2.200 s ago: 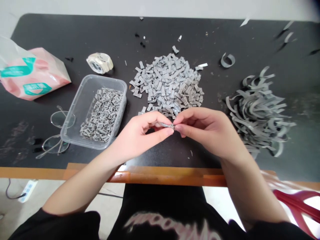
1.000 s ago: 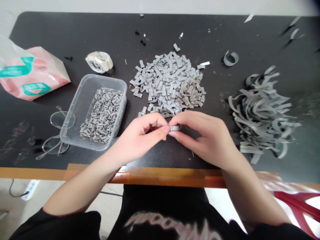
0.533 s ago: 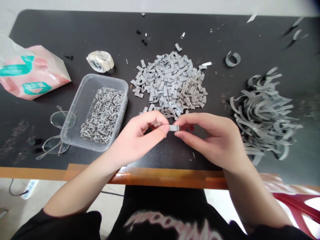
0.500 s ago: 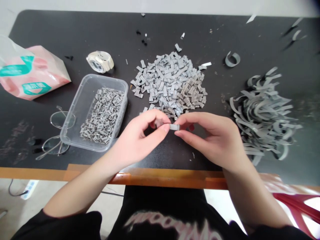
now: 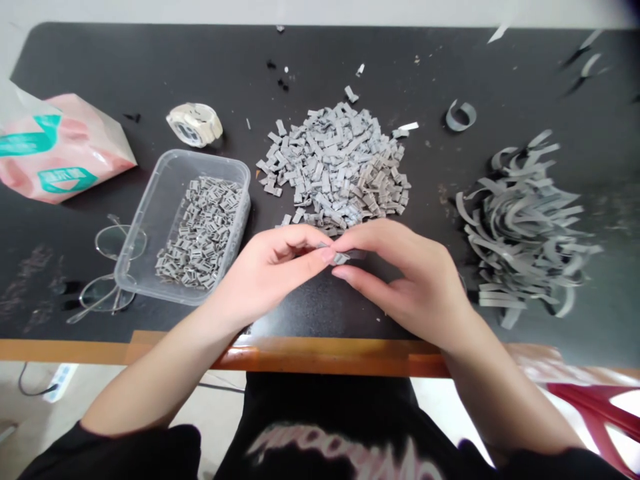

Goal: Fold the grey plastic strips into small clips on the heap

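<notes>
My left hand (image 5: pixel 273 270) pinches a small grey strip (image 5: pixel 341 258) between thumb and forefinger. On the strip's right, my right hand (image 5: pixel 417 283) has its thumb and forefinger closed about the free end. Most of the strip is hidden by fingertips. Just beyond my hands lies a heap of small folded grey pieces (image 5: pixel 335 163), lighter at the left and browner at the right. A clear plastic box (image 5: pixel 165 180) near my left forearm holds many small grey metal clips (image 5: pixel 203 230).
A pile of curled grey strips (image 5: pixel 525 227) lies on the right, with one loose curl (image 5: pixel 461 116) behind it. Eyeglasses (image 5: pixel 120 241), a white watch (image 5: pixel 194 125) and a pink tissue pack (image 5: pixel 70 147) are at the left. The black table (image 5: pixel 350 320) has a brown front edge.
My right hand has moved left, its fingertips now meeting the left ones. The strip shows less and looks tilted. The view has shifted slightly.
</notes>
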### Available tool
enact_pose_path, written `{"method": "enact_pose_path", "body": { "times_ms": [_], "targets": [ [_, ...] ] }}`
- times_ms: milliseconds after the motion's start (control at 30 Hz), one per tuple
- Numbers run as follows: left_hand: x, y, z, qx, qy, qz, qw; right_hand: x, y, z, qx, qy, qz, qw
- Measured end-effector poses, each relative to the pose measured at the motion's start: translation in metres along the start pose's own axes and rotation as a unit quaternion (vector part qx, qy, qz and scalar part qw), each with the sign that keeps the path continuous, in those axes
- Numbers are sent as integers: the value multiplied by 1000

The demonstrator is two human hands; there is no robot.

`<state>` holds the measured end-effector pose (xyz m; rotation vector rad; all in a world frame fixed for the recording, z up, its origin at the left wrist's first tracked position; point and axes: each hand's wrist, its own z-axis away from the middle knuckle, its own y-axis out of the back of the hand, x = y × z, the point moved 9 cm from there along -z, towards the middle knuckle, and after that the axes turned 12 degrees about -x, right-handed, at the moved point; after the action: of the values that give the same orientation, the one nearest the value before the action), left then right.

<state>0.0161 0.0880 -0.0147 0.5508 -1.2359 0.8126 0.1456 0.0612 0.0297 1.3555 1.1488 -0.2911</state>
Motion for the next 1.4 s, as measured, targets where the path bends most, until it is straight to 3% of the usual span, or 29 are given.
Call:
{"method": "enact_pose_path", "body": {
  "times_ms": [200,333,433,600,867,1200,1300,1400],
  "targets": [
    [-3,-5,-2,-28,-1,21,999,15,-3,3,-13,-87,-107,990],
    [-1,-4,0,-6,7,3,1000,22,-8,4,-24,-108,-196,974],
    [-3,-7,1,-13,3,40,999,22,-10,4,-39,-100,-255,961],
    [-3,-19,-1,-83,-32,124,988,13,-12,3,-62,-72,-324,941],
    [7,-28,-1,-163,-70,43,983,6,-17,5,-77,-34,-356,931],
    [-9,-32,0,-151,-30,74,985,6,-27,9,-67,-54,-418,904],
    [-7,-32,0,-145,-45,77,985,10,-28,9,-50,-60,-448,891],
    [4,-31,2,-124,-99,49,986,19,-27,7,-18,-77,-498,863]
  ]
}}
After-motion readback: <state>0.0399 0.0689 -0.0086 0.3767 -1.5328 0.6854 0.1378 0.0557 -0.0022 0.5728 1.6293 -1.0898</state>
